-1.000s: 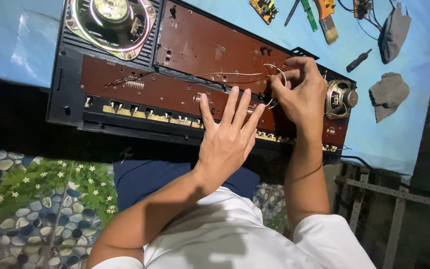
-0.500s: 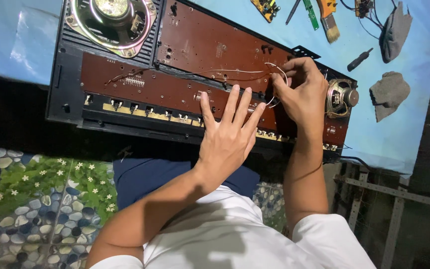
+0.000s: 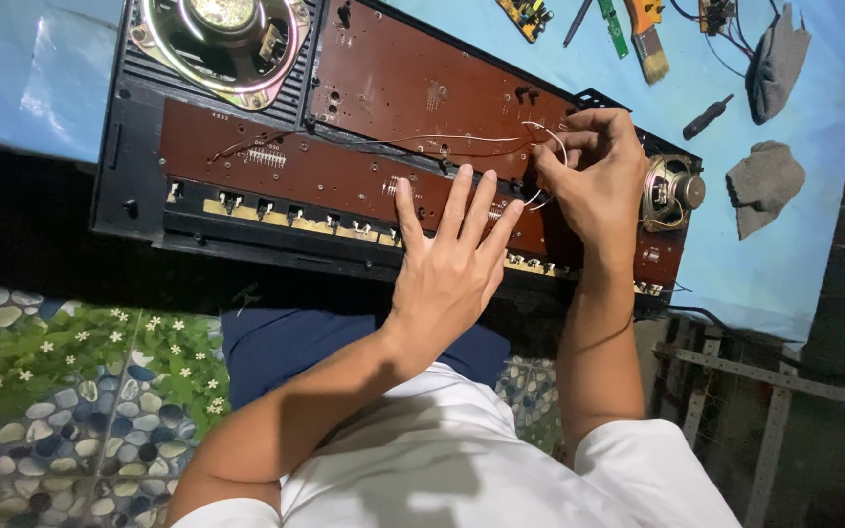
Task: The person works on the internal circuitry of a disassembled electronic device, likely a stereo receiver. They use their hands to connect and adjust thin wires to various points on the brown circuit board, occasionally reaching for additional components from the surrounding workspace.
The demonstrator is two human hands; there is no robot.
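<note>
An opened black electronic unit (image 3: 134, 137) lies on a blue table, its brown circuit boards (image 3: 422, 93) facing up. My left hand (image 3: 447, 269) rests flat on the lower board with fingers spread, holding nothing. My right hand (image 3: 599, 176) sits over the right end of the boards, fingers pinched on thin white wires (image 3: 540, 161) that loop between the boards. A large speaker (image 3: 222, 39) is fixed at the unit's upper left, and a small speaker (image 3: 672, 191) sits at its right end beside my right hand.
On the blue table (image 3: 31, 68) beyond the unit lie a paintbrush (image 3: 649, 44), a green board strip (image 3: 613, 24), a small circuit board (image 3: 525, 15), a black screwdriver (image 3: 706, 119) and two grey cloths (image 3: 763, 186). A metal frame (image 3: 784, 391) stands at lower right. Patterned floor is at lower left.
My right hand has shifted its fingers slightly on the white wires. My left hand stays flat on the board.
</note>
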